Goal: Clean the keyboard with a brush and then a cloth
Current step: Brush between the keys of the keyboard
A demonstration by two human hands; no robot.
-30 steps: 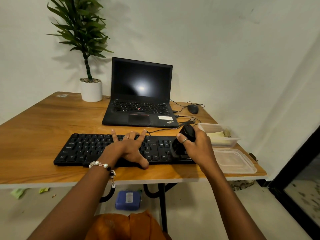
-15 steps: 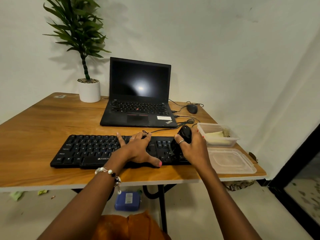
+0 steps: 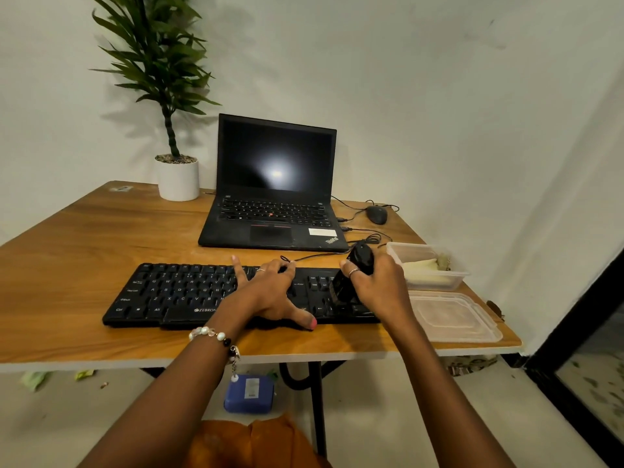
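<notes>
A black keyboard [image 3: 175, 293] lies along the near edge of the wooden table [image 3: 74, 238]. My left hand [image 3: 266, 295] rests flat on its middle keys with the fingers spread and the thumb at the front edge. My right hand [image 3: 378, 285] grips a black brush [image 3: 351, 275] by its rounded handle. The bristle end points down onto the keys at the keyboard's right end. A pale yellow cloth [image 3: 422, 266] lies inside an open clear container [image 3: 449, 276] to the right.
A black laptop [image 3: 273, 211] stands open behind the keyboard, with a mouse [image 3: 376, 214] and cables to its right. A potted plant [image 3: 177, 177] is at the back left. A clear lid [image 3: 452, 315] lies by the right table edge.
My left hand has slid right along the keys. The brush in my right hand stays over the keyboard's right end, with only a slight shift.
</notes>
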